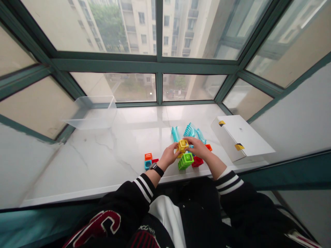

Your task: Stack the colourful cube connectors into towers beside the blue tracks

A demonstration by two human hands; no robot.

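Observation:
My left hand [169, 155] and my right hand [198, 147] meet at a yellow toy building block [183, 144], fingers closed on its two sides. Another yellow part shows just under it; whether the two are joined I cannot tell. Directly in front stands a green block [185, 161], with a red block [197, 161] to its right. An orange piece [209, 147] peeks out beyond my right wrist. Left of my left hand sit an orange block [148, 156], a blue block [148, 164] and a partly hidden red one [155, 161].
Behind my hands lie translucent blue track pieces: a straight one [175, 133], a ribbed curved one [189, 130] and another [201, 136]. A clear plastic bin [103, 120] stands back left, a white box [245, 136] at right. Windows enclose the marble-patterned sill [103, 165].

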